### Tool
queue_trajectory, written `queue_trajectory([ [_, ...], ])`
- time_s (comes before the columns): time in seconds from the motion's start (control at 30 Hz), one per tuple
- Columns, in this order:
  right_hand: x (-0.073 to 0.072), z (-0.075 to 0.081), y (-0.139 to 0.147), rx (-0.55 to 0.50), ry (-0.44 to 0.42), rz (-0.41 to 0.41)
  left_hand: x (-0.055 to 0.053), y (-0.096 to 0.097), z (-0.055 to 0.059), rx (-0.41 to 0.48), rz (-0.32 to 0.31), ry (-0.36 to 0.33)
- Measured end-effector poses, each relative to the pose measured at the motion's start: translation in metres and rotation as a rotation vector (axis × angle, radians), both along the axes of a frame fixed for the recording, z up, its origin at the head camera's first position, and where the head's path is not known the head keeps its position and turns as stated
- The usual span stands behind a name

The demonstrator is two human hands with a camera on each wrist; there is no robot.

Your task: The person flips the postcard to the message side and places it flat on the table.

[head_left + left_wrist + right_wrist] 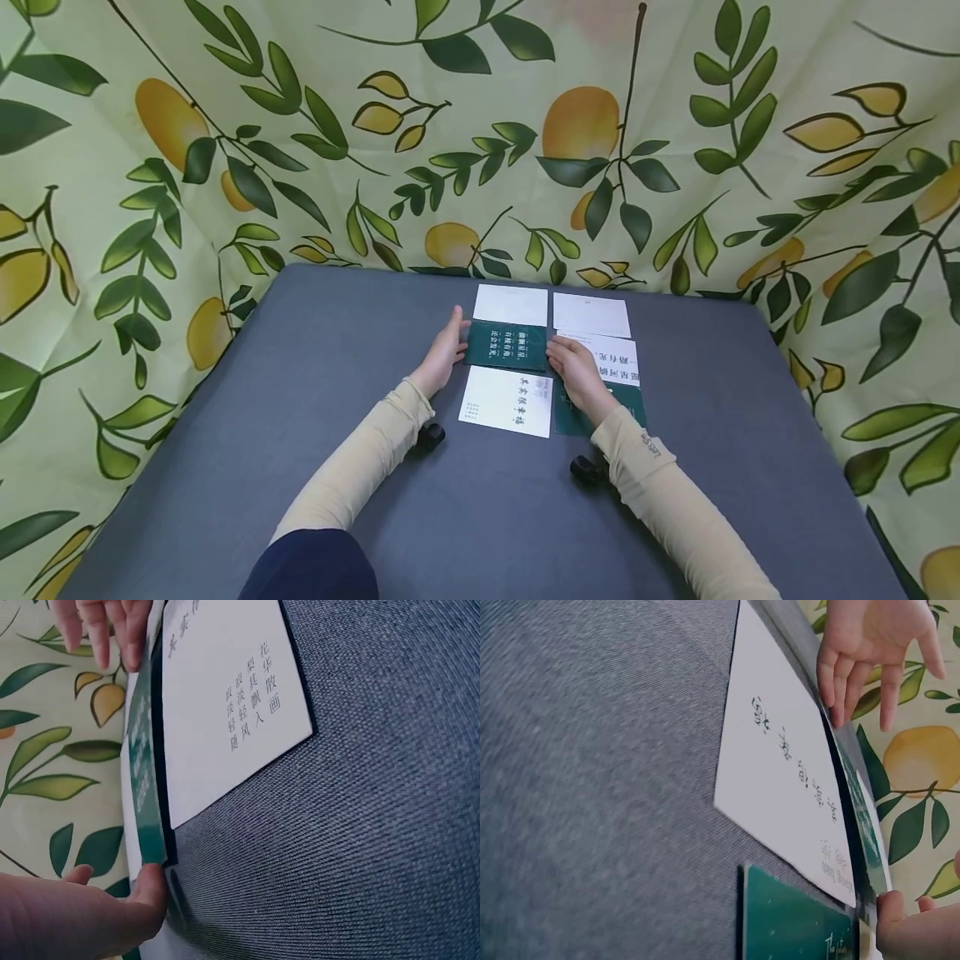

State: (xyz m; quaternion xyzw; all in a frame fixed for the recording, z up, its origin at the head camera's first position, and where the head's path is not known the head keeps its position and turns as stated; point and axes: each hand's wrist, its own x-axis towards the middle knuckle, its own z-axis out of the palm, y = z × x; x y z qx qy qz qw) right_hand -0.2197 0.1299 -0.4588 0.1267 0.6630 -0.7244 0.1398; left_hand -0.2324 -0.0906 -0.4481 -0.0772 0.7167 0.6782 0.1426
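Between my two hands lies a dark green card (pixel 506 346) with white lettering, in the middle of the left column of cards. My left hand (pixel 442 354) is at its left edge, thumb raised and fingers fairly straight, fingertips right at the edge. From the other side, my right hand (pixel 573 367) has its extended fingertips at the right edge. A dark gap shows along the green card's near side in the left wrist view. Just nearer lies a white card (pixel 217 712) with black writing. Under my right wrist another green card (pixel 795 922) is partly hidden.
Two blank white cards (pixel 510 304) form the far row. A white card with black script (pixel 618 358) lies right of my right hand. The cards rest on a grey cloth-covered table (pixel 300 375), with a leaf-and-fruit-print curtain (pixel 480 108) behind it.
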Motion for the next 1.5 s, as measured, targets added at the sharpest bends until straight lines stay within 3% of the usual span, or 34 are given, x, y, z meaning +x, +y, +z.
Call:
queue_trajectory([
  [0.23,-0.004,0.0,-0.004,-0.003,0.02,-0.022,0.0,0.001,0.002,0.05,0.034,-0.008],
  [0.57,-0.005,0.006,-0.003,-0.021,0.029,-0.069,0.001,0.002,0.003,0.098,0.022,0.04],
  [0.77,-0.004,0.008,-0.004,-0.002,0.069,-0.06,0.0,0.003,0.005,0.07,0.043,0.097],
  [1.1,0.001,0.013,-0.008,0.06,0.104,-0.064,0.0,0.009,0.006,-0.047,0.122,0.095],
  [1.37,0.004,0.012,-0.011,0.073,0.15,-0.082,0.0,0.013,0.005,0.112,0.141,0.165],
  [1.5,0.006,0.01,-0.012,0.067,0.144,-0.078,-0.001,0.014,0.004,0.147,0.171,0.176],
])
